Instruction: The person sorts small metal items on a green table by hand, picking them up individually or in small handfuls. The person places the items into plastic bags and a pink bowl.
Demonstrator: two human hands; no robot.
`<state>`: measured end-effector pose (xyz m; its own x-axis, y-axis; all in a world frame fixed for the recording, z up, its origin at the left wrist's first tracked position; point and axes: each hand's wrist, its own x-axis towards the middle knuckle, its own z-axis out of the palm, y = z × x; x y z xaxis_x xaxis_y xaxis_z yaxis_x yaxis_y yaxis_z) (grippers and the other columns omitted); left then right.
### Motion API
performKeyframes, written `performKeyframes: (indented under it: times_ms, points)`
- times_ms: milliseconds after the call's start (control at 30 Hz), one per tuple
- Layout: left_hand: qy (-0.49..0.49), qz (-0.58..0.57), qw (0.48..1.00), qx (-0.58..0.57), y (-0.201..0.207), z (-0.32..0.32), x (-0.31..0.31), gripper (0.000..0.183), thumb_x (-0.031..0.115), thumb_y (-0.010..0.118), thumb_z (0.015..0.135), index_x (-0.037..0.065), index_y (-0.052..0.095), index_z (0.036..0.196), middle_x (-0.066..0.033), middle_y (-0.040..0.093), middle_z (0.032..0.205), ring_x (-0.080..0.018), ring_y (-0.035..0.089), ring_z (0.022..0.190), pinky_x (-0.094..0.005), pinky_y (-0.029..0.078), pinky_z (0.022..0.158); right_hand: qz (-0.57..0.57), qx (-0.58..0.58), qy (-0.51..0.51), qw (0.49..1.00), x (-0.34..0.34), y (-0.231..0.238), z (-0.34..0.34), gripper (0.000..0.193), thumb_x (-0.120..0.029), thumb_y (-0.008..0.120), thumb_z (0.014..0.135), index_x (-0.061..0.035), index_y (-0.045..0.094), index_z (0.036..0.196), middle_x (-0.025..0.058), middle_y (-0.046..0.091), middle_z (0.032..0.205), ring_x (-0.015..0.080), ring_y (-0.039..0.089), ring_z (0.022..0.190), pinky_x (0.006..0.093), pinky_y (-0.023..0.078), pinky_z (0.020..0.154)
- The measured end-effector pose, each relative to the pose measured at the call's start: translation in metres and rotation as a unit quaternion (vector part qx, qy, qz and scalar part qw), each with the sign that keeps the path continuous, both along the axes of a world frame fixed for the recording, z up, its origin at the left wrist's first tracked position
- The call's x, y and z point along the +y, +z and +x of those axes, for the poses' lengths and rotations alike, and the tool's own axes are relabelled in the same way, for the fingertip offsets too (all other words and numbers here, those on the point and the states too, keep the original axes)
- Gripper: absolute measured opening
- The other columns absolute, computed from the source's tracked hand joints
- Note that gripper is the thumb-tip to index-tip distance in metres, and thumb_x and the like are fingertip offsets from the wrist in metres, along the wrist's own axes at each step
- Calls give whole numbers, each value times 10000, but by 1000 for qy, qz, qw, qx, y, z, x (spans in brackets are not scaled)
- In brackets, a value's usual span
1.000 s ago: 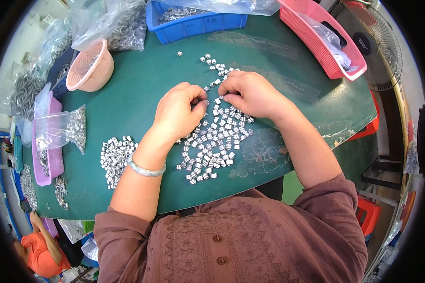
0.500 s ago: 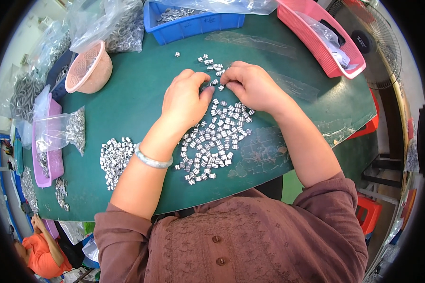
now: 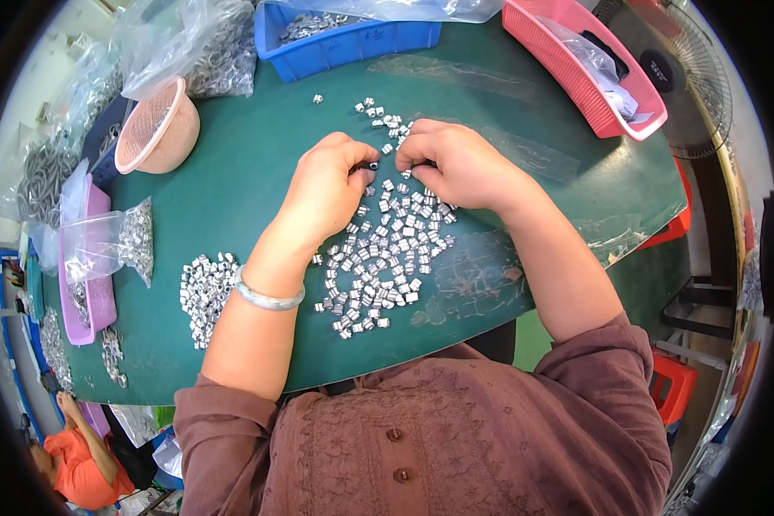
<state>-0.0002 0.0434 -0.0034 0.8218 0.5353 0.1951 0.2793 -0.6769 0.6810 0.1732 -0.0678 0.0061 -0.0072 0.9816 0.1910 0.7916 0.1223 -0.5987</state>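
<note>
My left hand, with a pale bangle on its wrist, pinches a small dark-ended metal piece between thumb and fingertips. Across a narrow gap, my right hand is curled, thumb and fingertips closed around another small silvery metal piece. Below both hands spreads a loose pile of silvery metal pieces, short and ridged. A few more pieces lie just beyond my fingertips. Beside my left forearm sits a denser heap of similar pieces.
On the green table stand a blue bin of metal parts, a peach basket, a pink basket and a purple tray with a bag. A fan is at far right. A person in orange sits at lower left.
My left hand has drawn slightly left and toward me, and a metal piece now shows in its pinch. My right fingertips have shifted slightly toward me.
</note>
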Motion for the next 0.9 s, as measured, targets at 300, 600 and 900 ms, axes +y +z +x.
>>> performKeyframes:
  times_ms: [300,600,900]
  points:
    - [1,19,1000,-4,1,-4,0,238,17,705,743,19,666,977,-85,577,817,-197,573,713,-305,467,663,-15,-38,-42,998,1,1,-4,155,-188,667,777,-45,610,793,116,609,840,313,600,817,410,480,722]
    - [-3,24,1000,-18,-2,-4,2,149,9,687,759,21,693,908,-79,585,813,-206,582,730,-302,467,680,24,-24,-15,999,1,-4,-5,83,-69,639,750,-21,621,815,112,602,825,291,593,750,369,478,657]
    - [-14,-12,1000,-12,-2,-4,6,164,-9,635,806,21,709,950,-60,609,852,-177,589,786,-278,466,714,31,-16,-2,999,-2,-5,-3,123,-13,604,753,-5,642,870,117,614,863,297,605,793,371,487,700]
